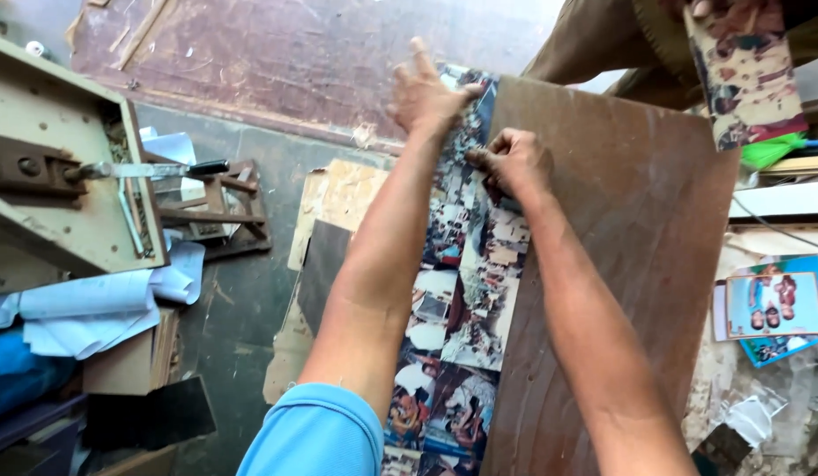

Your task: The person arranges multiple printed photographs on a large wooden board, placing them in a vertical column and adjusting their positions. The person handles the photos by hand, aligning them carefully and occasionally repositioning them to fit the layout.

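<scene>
Brown board (pixel 620 229); both hands (pixel 426 92) press printed strip (pixel 466 291).

Two bare hands showed: the left hand (pixel 426 92) at twelve o'clock and the right hand (pixel 513 163) just beside it toward one o'clock. One long printed photo strip (pixel 457 291) ran from six o'clock to twelve, against one brown board (pixel 629 229) at three o'clock. One second printed strip (pixel 748 75) hung at one o'clock. One framed picture (pixel 773 304) lay at four o'clock. One beige metal machine (pixel 65 176) stood at nine o'clock, with one black-handled blade (pixel 153 169) across it.
</scene>
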